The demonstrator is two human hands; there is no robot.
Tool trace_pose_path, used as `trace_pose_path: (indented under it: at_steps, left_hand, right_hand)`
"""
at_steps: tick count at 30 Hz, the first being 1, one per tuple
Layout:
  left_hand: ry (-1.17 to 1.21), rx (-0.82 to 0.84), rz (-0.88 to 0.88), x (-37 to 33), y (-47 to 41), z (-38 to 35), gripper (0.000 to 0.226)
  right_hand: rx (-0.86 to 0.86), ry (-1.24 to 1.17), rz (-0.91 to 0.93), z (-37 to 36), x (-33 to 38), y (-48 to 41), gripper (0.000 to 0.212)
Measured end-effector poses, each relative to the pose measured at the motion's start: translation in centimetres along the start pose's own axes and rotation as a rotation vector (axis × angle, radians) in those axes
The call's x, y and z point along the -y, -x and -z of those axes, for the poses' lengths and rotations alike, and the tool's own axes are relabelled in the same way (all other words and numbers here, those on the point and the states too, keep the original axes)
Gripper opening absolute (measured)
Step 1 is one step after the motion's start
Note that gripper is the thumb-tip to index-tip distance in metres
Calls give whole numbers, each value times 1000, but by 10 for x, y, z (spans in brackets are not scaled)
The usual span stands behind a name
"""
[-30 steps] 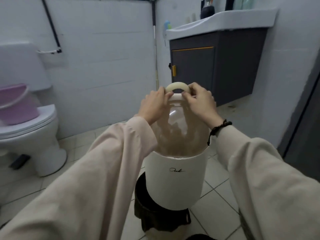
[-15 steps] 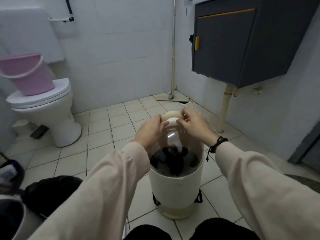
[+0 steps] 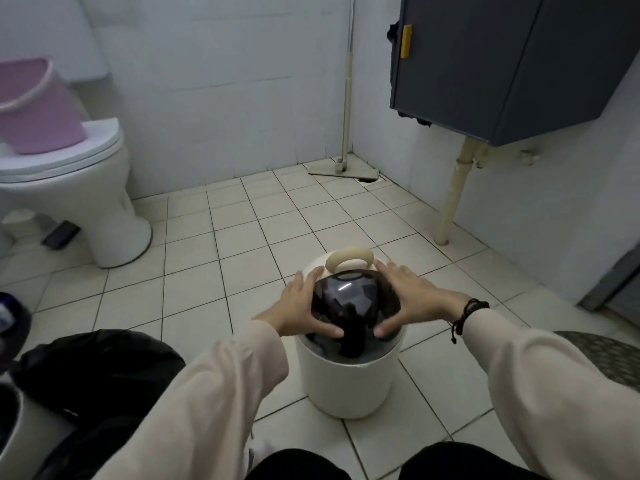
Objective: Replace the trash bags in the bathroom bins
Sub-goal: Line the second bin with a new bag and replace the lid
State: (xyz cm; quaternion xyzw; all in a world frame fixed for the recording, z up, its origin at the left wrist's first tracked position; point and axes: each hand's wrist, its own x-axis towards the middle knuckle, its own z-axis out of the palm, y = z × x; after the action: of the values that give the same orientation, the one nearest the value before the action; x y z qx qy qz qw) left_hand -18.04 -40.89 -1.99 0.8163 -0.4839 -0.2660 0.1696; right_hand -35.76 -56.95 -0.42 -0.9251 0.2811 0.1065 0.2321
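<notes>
Here, white bin [image 3: 348, 379] upright on tiled floor [image 3: 242, 237], dark domed lid [image 3: 353, 299] on top. Left hand [image 3: 298, 308] and right hand [image 3: 412, 296] press lid's sides, fingers straight, spread. Black trash bag [image 3: 86, 368] near, left.

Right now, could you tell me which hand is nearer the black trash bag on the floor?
Left. The left hand rests on the lid, on the side facing the black trash bag; the right hand on its far side.

Single head view, looking steeply down and forward over both forearms at near bin [image 3: 348, 375] on tiled floor [image 3: 242, 237].
</notes>
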Motion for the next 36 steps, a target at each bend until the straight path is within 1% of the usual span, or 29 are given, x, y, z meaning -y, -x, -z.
trace_pose_path:
  at_steps: [1,3,5,6,8,9,11,12,13,14,17,21,24,27,30,33,36]
  left_hand:
    - [-17,23,22,4,0,-6,136]
    - [-94,17,33,5,1,-15,141]
    - [-157,-48,15,3,3,-17,140]
    - [-139,-78,-4,5,3,-18,137]
    - [-24,-91,-29,8,4,-14,124]
    - [42,-86,-33,10,5,-11,113]
    - [146,-97,-45,15,6,-4,80]
    - [179,-101,-48,17,7,-1,66]
    - [211,-95,-43,20,7,0,57]
    - [243,-82,-31,22,8,0,53]
    - [285,-62,-21,24,11,-4,55]
    - [289,-63,-14,20,13,-6,60]
    - [274,-49,-9,16,15,-10,70]
    - [152,-88,23,6,21,-25,77]
    - [134,-185,-3,-3,30,-43,75]
    - [138,-242,-34,-1,36,-50,76]
    - [157,-302,-114,4,48,-58,68]
  right_hand:
    - [32,61,-11,-7,-2,0,139]
    - [5,101,-11,-16,-2,-2,145]
    - [-61,104,16,-19,-2,-4,144]
    - [-83,88,34,-17,-3,-4,141]
    - [-83,-17,46,-7,-6,-3,126]
    - [-69,-104,44,-1,-7,-3,113]
    - [-69,-251,33,8,-7,-5,78]
    - [-83,-275,21,11,-7,-7,63]
    - [-92,-278,5,13,-7,-9,53]
    - [-86,-287,-7,13,-7,-11,50]
    - [-61,-315,-27,9,-7,-12,48]
    - [-73,-353,-10,3,-6,-11,51]
    - [-87,-376,6,-5,-5,-9,63]
    - [-159,-208,-6,-26,0,-3,80]
    - [-288,-136,-4,-51,6,8,86]
    - [-383,-175,13,-60,7,17,81]
    - [-516,-185,44,-71,4,29,66]
